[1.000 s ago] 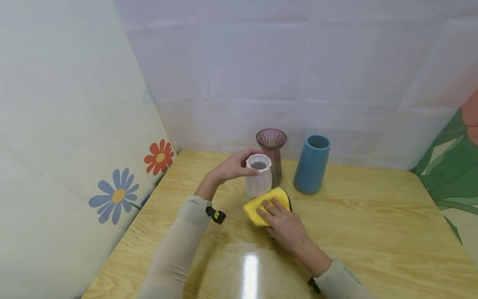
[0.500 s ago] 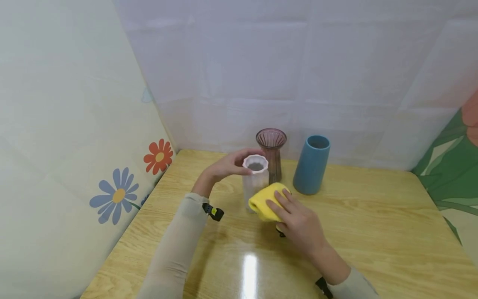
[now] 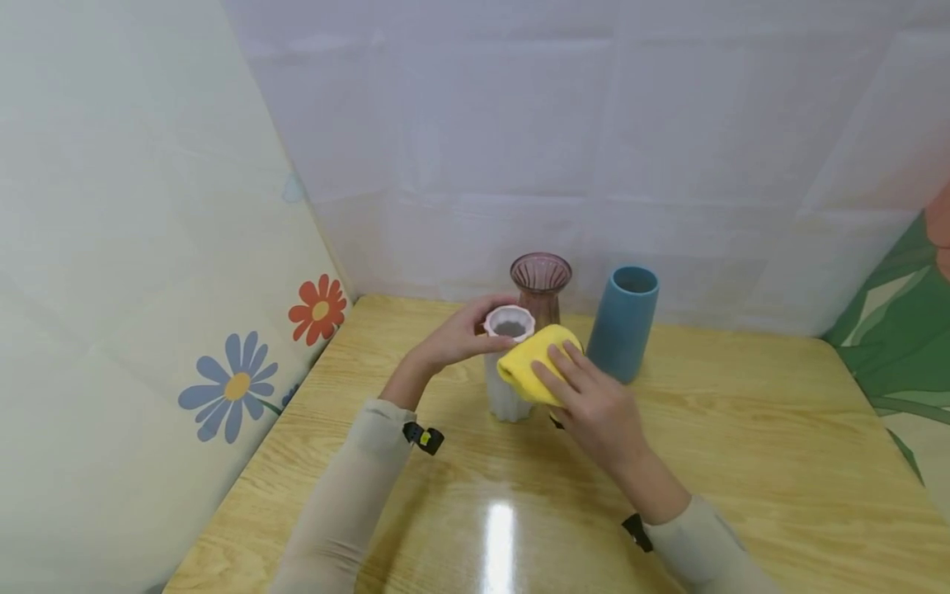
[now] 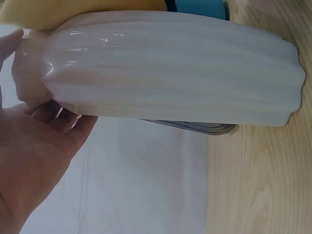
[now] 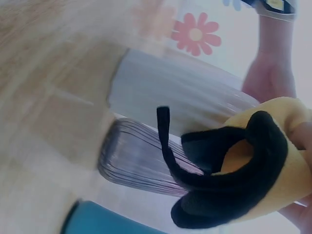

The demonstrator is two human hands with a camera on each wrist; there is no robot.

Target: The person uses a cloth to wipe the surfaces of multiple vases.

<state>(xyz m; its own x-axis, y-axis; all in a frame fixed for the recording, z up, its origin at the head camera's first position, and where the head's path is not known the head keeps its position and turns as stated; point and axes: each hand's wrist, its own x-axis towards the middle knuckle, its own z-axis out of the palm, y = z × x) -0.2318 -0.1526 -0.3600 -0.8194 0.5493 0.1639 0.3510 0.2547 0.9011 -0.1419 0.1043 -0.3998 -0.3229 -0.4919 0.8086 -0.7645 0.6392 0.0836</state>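
A white ribbed vase with a scalloped rim stands upright on the table, my left hand gripping it around the neck. In the left wrist view the thumb and fingers curl about the neck of the vase. My right hand holds a folded yellow cloth against the right side of the vase, near its upper part. Dark edging shows on the cloth in the right wrist view. The lower front of the vase is uncovered.
Right behind the white vase stands a purple ribbed glass vase, partly hidden. A blue vase is close to the right hand. All stand on a wood-grain table, with a pale sheet hung behind.
My right hand went a little right with the cloth, then up along the vase from its lower part. The left hand and the vase shifted slightly left.
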